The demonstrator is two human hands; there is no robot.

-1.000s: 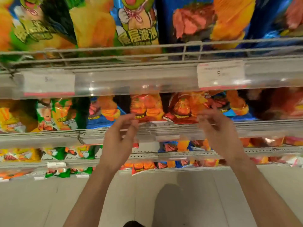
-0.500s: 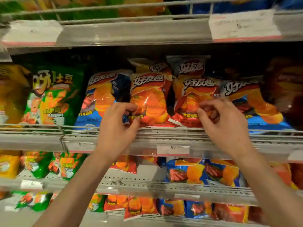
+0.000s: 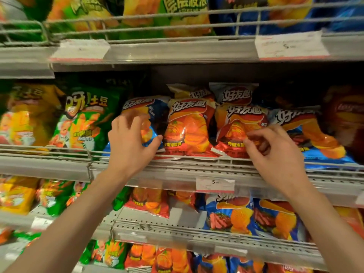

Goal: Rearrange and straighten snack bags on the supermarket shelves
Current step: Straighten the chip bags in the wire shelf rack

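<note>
On the middle shelf (image 3: 197, 166) stand a blue snack bag (image 3: 155, 113), a red-orange bag (image 3: 187, 127), a second red-orange bag (image 3: 234, 125) that leans a little, and another blue bag (image 3: 315, 138). My left hand (image 3: 130, 146) cups the lower part of the first blue bag, fingers curled over its front and thumb under its right corner. My right hand (image 3: 275, 154) pinches the lower right corner of the second red-orange bag. More bags of the same brand stand behind the front row.
Green bags (image 3: 84, 123) and yellow bags (image 3: 23, 119) fill the shelf to the left, and a dark red bag (image 3: 346, 119) stands at the far right. A wire rail (image 3: 137, 18) fronts the upper shelf. Lower shelves hold more bags, and a price tag (image 3: 215, 184) hangs below.
My left hand has left the first red-orange bag's lower corner and moved left onto the blue bag. My right hand stays at the second red-orange bag. The view has come closer.
</note>
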